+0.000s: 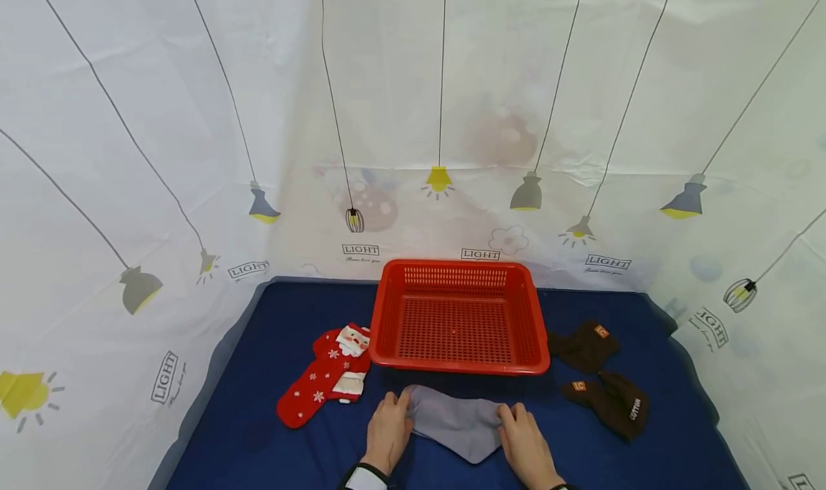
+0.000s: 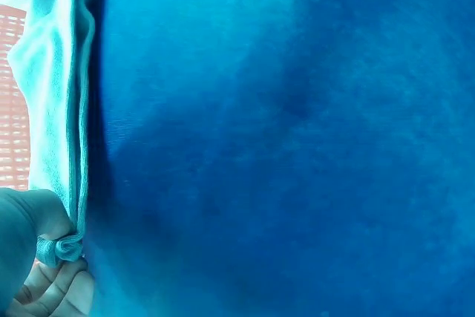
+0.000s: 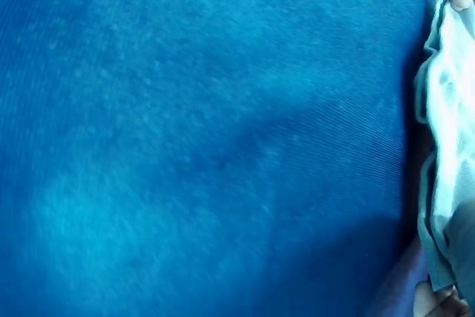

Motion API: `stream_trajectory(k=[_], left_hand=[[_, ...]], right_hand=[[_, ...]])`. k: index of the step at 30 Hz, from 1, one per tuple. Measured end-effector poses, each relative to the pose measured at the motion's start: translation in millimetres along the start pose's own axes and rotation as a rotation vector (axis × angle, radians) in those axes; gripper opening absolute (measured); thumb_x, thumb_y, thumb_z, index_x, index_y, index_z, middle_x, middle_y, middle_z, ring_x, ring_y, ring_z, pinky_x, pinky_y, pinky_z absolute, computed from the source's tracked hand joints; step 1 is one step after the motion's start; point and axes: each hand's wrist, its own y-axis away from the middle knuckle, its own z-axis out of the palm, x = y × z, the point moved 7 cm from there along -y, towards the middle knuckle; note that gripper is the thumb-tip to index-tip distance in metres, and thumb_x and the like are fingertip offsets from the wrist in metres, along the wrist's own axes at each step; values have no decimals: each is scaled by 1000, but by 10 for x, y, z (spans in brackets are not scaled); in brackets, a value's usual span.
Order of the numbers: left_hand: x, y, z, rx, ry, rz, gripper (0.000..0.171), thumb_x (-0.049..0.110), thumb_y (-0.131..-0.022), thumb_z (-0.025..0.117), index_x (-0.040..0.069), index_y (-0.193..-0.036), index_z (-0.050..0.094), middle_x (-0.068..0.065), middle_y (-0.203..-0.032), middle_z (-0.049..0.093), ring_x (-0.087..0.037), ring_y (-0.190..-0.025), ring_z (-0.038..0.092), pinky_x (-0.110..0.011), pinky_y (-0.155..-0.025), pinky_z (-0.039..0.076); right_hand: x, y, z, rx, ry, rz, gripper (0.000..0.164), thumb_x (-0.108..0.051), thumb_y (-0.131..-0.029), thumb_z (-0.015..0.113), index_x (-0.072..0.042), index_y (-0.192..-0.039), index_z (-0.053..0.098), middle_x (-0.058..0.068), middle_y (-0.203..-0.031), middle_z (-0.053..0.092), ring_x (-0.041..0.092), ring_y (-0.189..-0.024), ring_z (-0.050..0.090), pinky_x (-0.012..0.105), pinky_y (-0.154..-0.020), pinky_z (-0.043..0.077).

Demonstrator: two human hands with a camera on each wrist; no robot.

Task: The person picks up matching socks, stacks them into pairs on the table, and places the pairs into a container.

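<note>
A grey sock (image 1: 457,420) stretches between both hands in front of the red basket, its heel pointing down toward the person. The left hand (image 1: 388,427) pinches one end between thumb and fingers. At the opposite end the right hand (image 1: 524,443) pinches the cloth. In the left wrist view the sock (image 2: 56,109) shows two layers lying together along its edge, bunched where the left thumb (image 2: 44,213) presses. The right wrist view catches the layered edge of the sock (image 3: 449,109) at its right side, with the right fingers partly out of frame.
A red plastic basket (image 1: 459,366) stands at the back centre of the blue cloth (image 1: 258,375). Left of it lie red Santa socks (image 1: 316,389) with snowflakes. To its right are brown socks (image 1: 586,346), with another brown sock (image 1: 616,404) nearer. Lamp-printed white sheeting (image 1: 400,117) surrounds the table.
</note>
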Motion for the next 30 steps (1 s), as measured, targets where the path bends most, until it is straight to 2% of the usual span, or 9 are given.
stream_trajectory(k=[4,8,15,22,30], left_hand=[[64,-3,-111,53,-2,41,37,-4,-72,81,12,-98,60,-5,-81,52,-25,-67,58,-38,-54,49],[133,-3,-224,104,-6,72,36,-4,-70,82,13,-93,59,-4,-80,51,-24,-66,57,-36,-53,48],[241,17,-362,112,0,81,34,-3,-73,82,12,-91,57,-4,-82,51,-23,-68,56,-34,-54,46],[365,33,-556,212,-8,128,35,-4,-70,81,11,-90,56,-5,-83,51,-23,-68,56,-34,-54,47],[405,-43,-707,229,6,131,33,-4,-73,81,10,-91,58,-5,-85,53,-23,-71,58,-35,-56,50]], right_hand=[[-16,-16,-101,4,10,2,30,0,-83,80,-12,-100,59,3,-87,45,20,-74,49,35,-60,45],[-56,-25,-239,46,7,-24,30,0,-83,80,-12,-101,60,2,-88,47,20,-75,50,34,-60,46],[-107,-19,-453,147,25,-90,35,4,-78,83,-11,-101,62,4,-91,50,20,-75,51,34,-60,46],[-147,-21,-619,253,51,-156,41,6,-71,87,-9,-100,62,5,-91,51,22,-75,52,35,-58,47],[-205,-90,-760,320,49,-206,43,9,-68,87,-7,-100,62,7,-93,52,23,-75,52,35,-58,47]])
